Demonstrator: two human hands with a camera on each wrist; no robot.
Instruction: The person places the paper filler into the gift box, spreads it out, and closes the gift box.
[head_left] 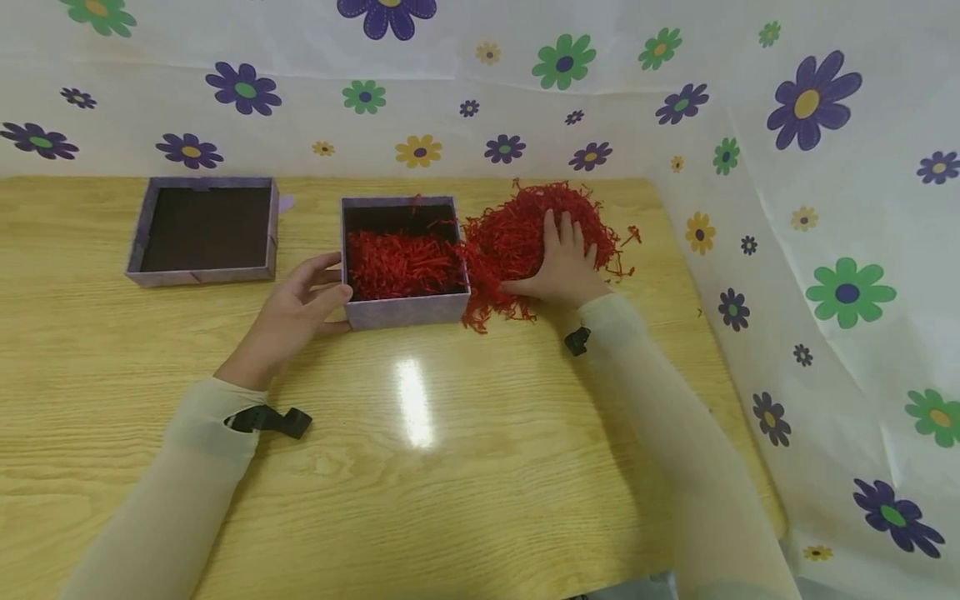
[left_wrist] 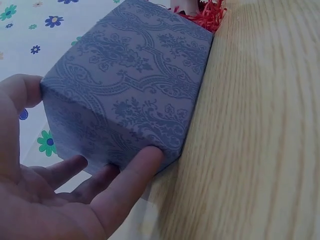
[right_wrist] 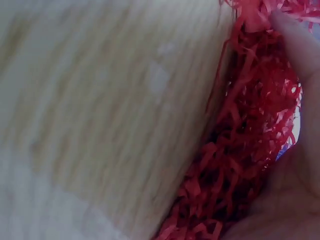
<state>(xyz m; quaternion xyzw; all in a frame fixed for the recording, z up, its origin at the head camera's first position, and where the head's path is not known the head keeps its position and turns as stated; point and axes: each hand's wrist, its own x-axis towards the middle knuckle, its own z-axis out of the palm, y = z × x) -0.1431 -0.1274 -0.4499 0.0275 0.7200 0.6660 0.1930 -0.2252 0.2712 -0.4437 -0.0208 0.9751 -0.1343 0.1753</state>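
A lavender patterned box (head_left: pixel 408 312), its dark inside partly filled with red shredded paper (head_left: pixel 405 267), stands at the middle of the table. My left hand (head_left: pixel 288 312) rests on its left side, thumb at the near corner of the rim and the other fingers spread along the side wall. In the left wrist view, fingertips touch the damask-patterned box (left_wrist: pixel 145 75). Right of the box lies a large heap of red shredded paper (head_left: pixel 502 242), with my right hand (head_left: pixel 566 267) laid over it, fingers spread. The right wrist view shows paper strands (right_wrist: pixel 250 115) beside the palm.
A shallow lavender lid (head_left: pixel 262 273) with a dark inside lies at the left on the wooden table (head_left: pixel 337 483). Flower-printed white sheeting (head_left: pixel 300 50) hangs behind and to the right. Loose red strands (head_left: pixel 633 235) are scattered around the heap.
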